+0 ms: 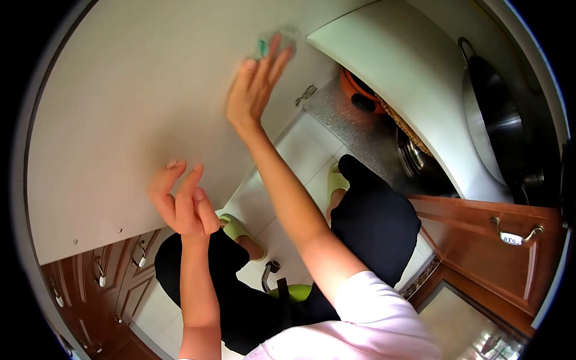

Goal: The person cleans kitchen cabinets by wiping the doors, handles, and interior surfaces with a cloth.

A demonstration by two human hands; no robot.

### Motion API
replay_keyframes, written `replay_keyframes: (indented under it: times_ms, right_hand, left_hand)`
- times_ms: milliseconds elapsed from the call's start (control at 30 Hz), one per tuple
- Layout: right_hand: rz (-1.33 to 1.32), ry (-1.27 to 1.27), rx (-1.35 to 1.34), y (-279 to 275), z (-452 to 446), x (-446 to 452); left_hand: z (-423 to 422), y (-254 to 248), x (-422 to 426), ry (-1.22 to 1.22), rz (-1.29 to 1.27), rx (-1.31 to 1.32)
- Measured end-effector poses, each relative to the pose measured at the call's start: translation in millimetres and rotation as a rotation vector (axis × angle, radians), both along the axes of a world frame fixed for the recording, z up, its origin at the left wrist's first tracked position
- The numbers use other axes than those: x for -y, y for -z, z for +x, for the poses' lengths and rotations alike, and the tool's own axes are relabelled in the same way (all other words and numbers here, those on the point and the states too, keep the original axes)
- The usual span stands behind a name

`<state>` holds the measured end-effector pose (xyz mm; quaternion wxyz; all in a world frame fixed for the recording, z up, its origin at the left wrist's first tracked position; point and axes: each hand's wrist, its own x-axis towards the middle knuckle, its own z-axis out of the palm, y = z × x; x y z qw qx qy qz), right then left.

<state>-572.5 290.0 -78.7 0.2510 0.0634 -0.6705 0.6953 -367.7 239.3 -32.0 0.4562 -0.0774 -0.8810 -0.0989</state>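
My right hand (pixel 258 90) reaches up to the pale inner face of a cabinet door (pixel 144 78). Its fingers are stretched out. At the fingertips is a small clear piece with a green part (pixel 263 48); blur hides what kind of thing it is. The fingers seem to press it to the door rather than grip it. My left hand (pixel 186 201) is in front of the lower part of the same panel, fingers apart and loosely bent, holding nothing. Whether it touches the panel I cannot tell.
A metal hinge (pixel 306 95) joins the door to the cabinet. Inside are an orange pot (pixel 360 93), shiny metal cookware (pixel 414 156) and a curved white shelf (pixel 390 66) with a dark wok (pixel 495 114). A brown drawer front (pixel 492 252) stands at right. Slippered feet rest on floor tiles (pixel 306 147).
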Motion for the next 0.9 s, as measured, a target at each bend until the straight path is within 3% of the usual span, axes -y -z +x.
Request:
replay_keyframes:
  times_ms: [167, 233, 267, 433, 567, 667, 767, 833, 900]
  right_hand:
    - [-0.267, -0.007, 0.518, 121.3, -25.1, -15.3]
    - [-0.384, -0.009, 0.667, 129.5, -27.1, -16.6]
    - [-0.417, -0.090, 0.524, 133.1, -23.6, -14.8]
    - [-0.210, -0.196, -0.287, -16.9, -6.3, -14.7]
    - [0.042, -0.049, -0.230, -28.5, -42.8, -22.0]
    - [-0.025, -0.045, 0.039, 30.8, -45.8, -24.9]
    - [-0.158, 0.007, 0.405, 124.6, -53.2, -25.5]
    - [-0.224, -0.007, 0.505, 205.2, -65.9, -27.0]
    - [-0.257, -0.033, 0.566, 214.3, -56.5, -28.2]
  left_hand:
    - [-15.8, 13.8, -7.0, 0.051, 0.024, 0.073]
    - [-17.6, 16.4, -10.1, 0.042, 0.015, 0.114]
    - [-20.4, 16.9, -10.4, 0.037, 0.010, 0.126]
    - [-18.0, 21.7, -11.3, 0.057, 0.051, 0.151]
    - [-17.4, 26.9, -11.1, 0.037, 0.065, 0.162]
    - [-18.1, 29.1, -6.7, 0.042, 0.028, 0.183]
    - [-20.2, 33.6, -2.0, 0.031, 0.072, 0.187]
    - [-20.8, 34.1, 0.8, 0.017, 0.068, 0.201]
    - [-21.1, 34.3, 3.5, 0.014, 0.053, 0.228]
